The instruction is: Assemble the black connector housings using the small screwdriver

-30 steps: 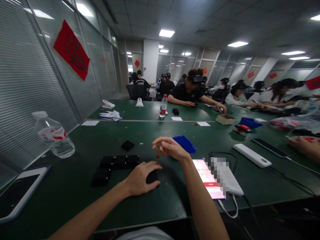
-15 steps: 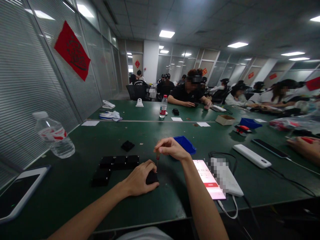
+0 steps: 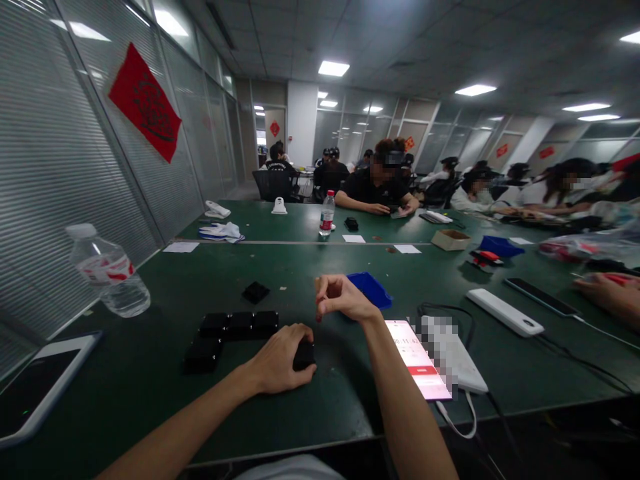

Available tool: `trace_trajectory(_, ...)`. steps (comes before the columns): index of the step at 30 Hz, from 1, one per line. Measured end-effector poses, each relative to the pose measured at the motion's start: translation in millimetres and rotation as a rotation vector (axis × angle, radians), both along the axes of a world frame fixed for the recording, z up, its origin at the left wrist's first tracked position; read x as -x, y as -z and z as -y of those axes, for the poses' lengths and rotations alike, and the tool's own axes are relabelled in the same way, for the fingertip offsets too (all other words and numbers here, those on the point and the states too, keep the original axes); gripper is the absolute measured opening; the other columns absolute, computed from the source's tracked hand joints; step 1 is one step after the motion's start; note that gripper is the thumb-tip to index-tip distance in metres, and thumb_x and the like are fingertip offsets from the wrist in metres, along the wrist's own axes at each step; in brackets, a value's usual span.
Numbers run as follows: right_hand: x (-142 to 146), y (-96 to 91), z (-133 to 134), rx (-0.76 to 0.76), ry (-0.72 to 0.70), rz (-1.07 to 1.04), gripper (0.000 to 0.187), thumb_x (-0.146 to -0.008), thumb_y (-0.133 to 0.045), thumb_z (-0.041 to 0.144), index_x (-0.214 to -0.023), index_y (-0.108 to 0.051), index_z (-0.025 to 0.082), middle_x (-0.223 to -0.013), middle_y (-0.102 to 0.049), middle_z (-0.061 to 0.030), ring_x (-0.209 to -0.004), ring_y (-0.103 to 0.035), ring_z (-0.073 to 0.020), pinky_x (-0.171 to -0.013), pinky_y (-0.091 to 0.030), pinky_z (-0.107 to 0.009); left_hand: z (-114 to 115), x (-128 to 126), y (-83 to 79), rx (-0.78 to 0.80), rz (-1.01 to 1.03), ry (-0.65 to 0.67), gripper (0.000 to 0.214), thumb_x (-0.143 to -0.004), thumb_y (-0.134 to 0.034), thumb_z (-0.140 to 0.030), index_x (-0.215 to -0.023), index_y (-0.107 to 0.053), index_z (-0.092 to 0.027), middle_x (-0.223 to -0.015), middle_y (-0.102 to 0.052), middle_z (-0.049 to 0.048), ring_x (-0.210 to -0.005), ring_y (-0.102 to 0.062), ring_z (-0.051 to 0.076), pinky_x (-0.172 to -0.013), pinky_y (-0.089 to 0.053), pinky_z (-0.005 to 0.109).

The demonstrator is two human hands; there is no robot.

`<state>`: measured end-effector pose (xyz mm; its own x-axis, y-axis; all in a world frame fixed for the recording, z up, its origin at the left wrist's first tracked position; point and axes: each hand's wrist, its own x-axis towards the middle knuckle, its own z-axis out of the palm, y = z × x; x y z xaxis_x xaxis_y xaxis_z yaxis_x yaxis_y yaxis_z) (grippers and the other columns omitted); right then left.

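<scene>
My left hand (image 3: pixel 281 360) rests on the green table, its fingers closed round a small black square box (image 3: pixel 304 355). Just up and right of that box, my right hand (image 3: pixel 346 298) pinches a small screwdriver (image 3: pixel 319 316) that is held upright. Fingers cover most of its handle, and its thin shaft is hard to make out now. Left of my left hand lie several glossy black square boxes (image 3: pixel 239 325) in an L-shaped group. A separate black piece (image 3: pixel 255 292) sits farther back. Behind my right wrist is a blue tray (image 3: pixel 371 289).
A lit phone (image 3: pixel 417 360) and a white power bank with cables lie right of my right forearm. At left stand a water bottle (image 3: pixel 107 273) and a white-edged tablet (image 3: pixel 47 380). Across the table sits a person in black (image 3: pixel 383 187); another person's hand (image 3: pixel 610 290) is at far right.
My right hand has shifted slightly right, and the screwdriver has moved up from the black box. My left hand stays on the box. The person opposite has drawn their hands together.
</scene>
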<state>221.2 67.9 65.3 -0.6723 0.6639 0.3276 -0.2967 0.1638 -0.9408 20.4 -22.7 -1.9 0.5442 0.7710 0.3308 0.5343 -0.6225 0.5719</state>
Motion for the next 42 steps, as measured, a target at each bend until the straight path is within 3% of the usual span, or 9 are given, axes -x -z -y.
trace_trajectory(14,2.9,-0.1,0.7,0.008,-0.012,0.01,0.04,-0.059,-0.097,0.026,-0.073,-0.061,0.015,-0.073,-0.06,0.0052,-0.056,-0.06,-0.0078,-0.051,-0.05,-0.019,-0.1,1.2,2.0,-0.013,-0.004,-0.007,0.037,-0.076,-0.072,-0.024,-0.108,-0.052,-0.022,-0.107,-0.065,0.0053,-0.096,-0.063,0.025,-0.091,-0.051,0.04)
trace_trajectory(25,3.3,0.4,1.1,0.014,-0.016,0.004,0.04,-0.061,-0.097,0.027,-0.073,-0.06,0.015,-0.072,-0.06,0.0053,-0.056,-0.061,-0.0078,-0.052,-0.051,-0.019,1.1,-0.5,2.1,0.069,0.057,-0.007,0.036,-0.08,-0.075,-0.03,-0.109,-0.055,-0.021,-0.108,-0.066,0.0058,-0.099,-0.066,0.026,-0.092,-0.053,0.04)
trace_trajectory(42,4.8,-0.6,1.3,0.021,-0.012,-0.012,0.04,-0.062,-0.095,0.023,-0.072,-0.057,0.016,-0.07,-0.055,0.0068,-0.054,-0.056,-0.0075,-0.05,-0.056,-0.022,0.5,-0.9,0.7,0.03,0.028,-0.031,0.039,-0.079,-0.079,-0.031,-0.107,-0.055,-0.021,-0.105,-0.065,0.0052,-0.097,-0.066,0.026,-0.09,-0.053,0.04)
